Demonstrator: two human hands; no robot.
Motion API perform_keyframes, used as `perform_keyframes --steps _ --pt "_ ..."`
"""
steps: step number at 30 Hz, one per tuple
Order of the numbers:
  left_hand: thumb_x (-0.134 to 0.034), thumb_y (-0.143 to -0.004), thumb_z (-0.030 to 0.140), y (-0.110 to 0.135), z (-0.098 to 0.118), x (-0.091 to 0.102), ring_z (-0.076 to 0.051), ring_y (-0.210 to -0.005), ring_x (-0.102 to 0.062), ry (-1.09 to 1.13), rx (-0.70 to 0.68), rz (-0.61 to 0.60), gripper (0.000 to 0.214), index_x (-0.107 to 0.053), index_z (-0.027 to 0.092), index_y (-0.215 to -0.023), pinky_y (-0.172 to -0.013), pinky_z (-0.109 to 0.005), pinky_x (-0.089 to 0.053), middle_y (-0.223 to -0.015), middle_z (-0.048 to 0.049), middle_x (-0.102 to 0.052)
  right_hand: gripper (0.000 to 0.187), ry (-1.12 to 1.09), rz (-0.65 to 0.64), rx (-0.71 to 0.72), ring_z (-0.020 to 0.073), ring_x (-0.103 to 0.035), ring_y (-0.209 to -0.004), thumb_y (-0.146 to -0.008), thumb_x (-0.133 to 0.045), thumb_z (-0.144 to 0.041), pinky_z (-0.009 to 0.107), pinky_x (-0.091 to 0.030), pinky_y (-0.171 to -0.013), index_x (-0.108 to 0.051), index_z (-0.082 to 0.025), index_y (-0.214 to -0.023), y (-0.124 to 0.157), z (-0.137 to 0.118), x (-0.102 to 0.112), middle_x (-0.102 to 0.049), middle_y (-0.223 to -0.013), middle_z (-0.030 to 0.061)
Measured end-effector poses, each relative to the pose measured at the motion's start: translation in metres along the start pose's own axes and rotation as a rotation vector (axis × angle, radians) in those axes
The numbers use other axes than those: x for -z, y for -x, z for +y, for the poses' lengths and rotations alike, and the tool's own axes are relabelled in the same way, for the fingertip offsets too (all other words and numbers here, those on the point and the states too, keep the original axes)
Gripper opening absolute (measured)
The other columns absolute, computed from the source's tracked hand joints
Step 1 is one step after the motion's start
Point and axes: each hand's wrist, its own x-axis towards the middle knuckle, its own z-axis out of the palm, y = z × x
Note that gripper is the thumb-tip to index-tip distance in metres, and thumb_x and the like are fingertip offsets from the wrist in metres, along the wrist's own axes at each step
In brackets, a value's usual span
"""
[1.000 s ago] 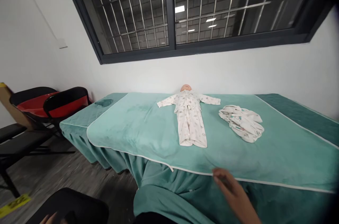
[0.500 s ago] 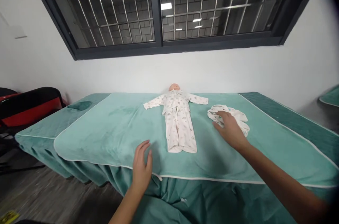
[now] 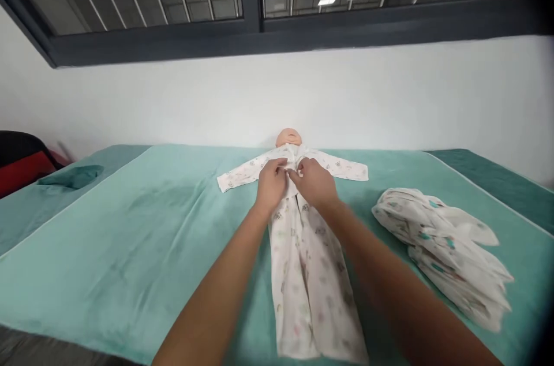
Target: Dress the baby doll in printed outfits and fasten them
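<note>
**Both Hands Came to the Doll's Chest**

A baby doll (image 3: 289, 137) lay on its back on the green blanket (image 3: 130, 239), with its head near the white wall. It wore a white printed sleepsuit (image 3: 309, 262) with both sleeves spread out wide.

Half a second before, the left hand was flat on the blanket edge, well below the doll's feet, and the right hand was on the crumpled cloth to the right of the doll. Now both hands had moved onto the doll's chest. The left hand (image 3: 270, 184) and the right hand (image 3: 315, 181) sat side by side, almost touching. Their fingers were curled together and pinched the front of the sleepsuit, just below the doll's chin. It looked like work on the suit's front had begun.

The crumpled cloth (image 3: 437, 242) lay alone, near the doll's right side. A small dark green cloth (image 3: 71, 175) lay far to the doll's left.
</note>
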Motion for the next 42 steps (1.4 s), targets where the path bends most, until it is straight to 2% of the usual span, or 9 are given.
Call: perform_keyframes --steps 5,8,13,17,21,27,31,36,42 --pt "-0.043 -0.089 0.010 -0.017 -0.020 -0.027 -0.018 -0.103 -0.064 -0.050 -0.040 0.015 0.034 -0.072 0.022 -0.103 -0.095 -0.035 -0.049 -0.109 -0.0043 -0.069 0.032 0.172 -0.053 0.028 0.0199 -0.057 -0.068 -0.099 -0.040 -0.041 0.030 -0.025 -0.058 -0.058 -0.020 -0.082 -0.023 0.005 -0.012 -0.066 -0.082 0.0076" --pt "-0.045 -0.092 0.012 -0.012 -0.023 -0.030 -0.017 -0.100 -0.064 -0.091 -0.120 0.013 0.032 -0.071 0.024 -0.104 -0.091 -0.032 -0.050 -0.106 -0.0022 -0.067 0.037 0.100 -0.030 0.084 0.0163 -0.049 -0.060 -0.099 -0.042 -0.044 0.029 -0.021 -0.057 -0.056 -0.022 -0.072 -0.023 0.017 -0.014 -0.062 -0.069 0.0028" --pt "-0.046 -0.095 0.015 -0.012 -0.024 -0.027 -0.015 -0.099 -0.063 -0.071 -0.126 0.003 0.027 -0.071 0.024 -0.103 -0.087 -0.031 -0.049 -0.106 -0.0014 -0.066 0.044 0.038 0.000 0.111 0.0145 -0.038 -0.054 -0.097 -0.046 -0.048 0.030 -0.018 -0.056 -0.049 -0.021 -0.062 -0.027 0.024 -0.015 -0.054 -0.058 0.0001" --pt "-0.047 -0.094 0.014 -0.011 -0.023 -0.026 -0.015 -0.098 -0.062 -0.062 -0.133 0.000 0.028 -0.071 0.024 -0.103 -0.084 -0.031 -0.049 -0.104 -0.0013 -0.065 0.045 -0.198 0.016 0.050 0.0130 -0.036 -0.055 -0.097 -0.048 -0.047 0.028 -0.022 -0.056 -0.045 -0.021 -0.060 -0.028 0.025 -0.014 -0.046 -0.056 -0.0030" --pt "-0.044 -0.096 0.015 -0.010 -0.021 -0.028 -0.015 -0.098 -0.061 -0.087 -0.181 -0.039 0.031 -0.070 0.025 -0.110 -0.081 -0.030 -0.049 -0.110 -0.0029 -0.062 0.041 -0.423 0.157 -0.011 0.0117 -0.038 -0.058 -0.096 -0.050 -0.042 0.027 -0.029 -0.059 -0.044 -0.020 -0.061 -0.028 0.028 -0.016 -0.044 -0.057 -0.0048" --pt "-0.053 -0.092 0.024 -0.007 -0.016 -0.027 -0.017 -0.096 -0.057 -0.224 -0.160 -0.118 0.021 -0.067 0.026 -0.109 -0.068 -0.029 -0.045 -0.114 -0.0040 -0.056 0.039 -0.381 0.102 0.010 0.0132 -0.044 -0.060 -0.096 -0.050 -0.045 0.028 -0.030 -0.061 -0.053 -0.021 -0.066 -0.026 0.027 -0.017 -0.052 -0.060 -0.0033" --pt "-0.057 -0.088 0.017 -0.008 -0.019 -0.023 -0.013 -0.078 -0.051 -0.111 -0.122 -0.122 0.015 -0.066 0.024 -0.098 -0.067 -0.028 -0.042 -0.097 -0.0012 -0.054 0.036 -0.336 0.039 0.071 0.0145 -0.049 -0.065 -0.096 -0.051 -0.046 0.028 -0.032 -0.063 -0.057 -0.021 -0.071 -0.023 0.029 -0.015 -0.060 -0.067 -0.0014" --pt "-0.062 -0.087 0.015 -0.013 -0.027 -0.019 -0.011 -0.078 -0.050 0.050 -0.083 -0.099 0.008 -0.066 0.022 -0.090 -0.072 -0.026 -0.042 -0.091 0.0003 -0.055 0.025 -0.400 -0.006 0.162 0.0150 -0.053 -0.072 -0.096 -0.051 -0.037 0.027 -0.036 -0.068 -0.059 -0.021 -0.079 -0.023 0.034 -0.015 -0.063 -0.076 -0.0007" --pt "-0.056 -0.093 0.017 -0.012 -0.026 -0.013 -0.011 -0.080 -0.052 0.172 -0.105 -0.104 0.010 -0.065 0.021 -0.093 -0.075 -0.025 -0.044 -0.095 -0.0004 -0.058 0.025 -0.371 0.128 0.029 0.0144 -0.049 -0.065 -0.095 -0.052 -0.036 0.028 -0.035 -0.064 -0.059 -0.021 -0.077 -0.021 0.028 -0.019 -0.059 -0.069 -0.0020"
